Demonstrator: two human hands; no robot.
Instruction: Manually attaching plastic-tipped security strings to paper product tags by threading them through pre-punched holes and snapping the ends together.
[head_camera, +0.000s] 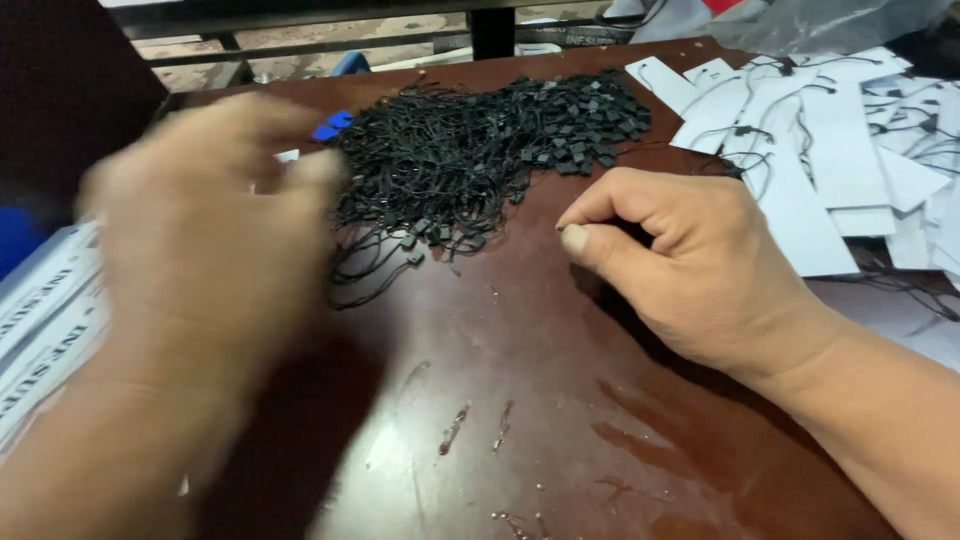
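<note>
Black tag strings (480, 150) lie heaped at the far middle of the brown table (520, 400), within easy reach of both hands. The right hand (690, 265) rests on the table just beside the heap, thumb and forefinger pinched together; whether a string sits between them I cannot tell. The left hand (210, 230) is blurred above the heap's near-left edge, its grip unreadable. White paper tags (830, 150), already strung, pile at the right.
</note>
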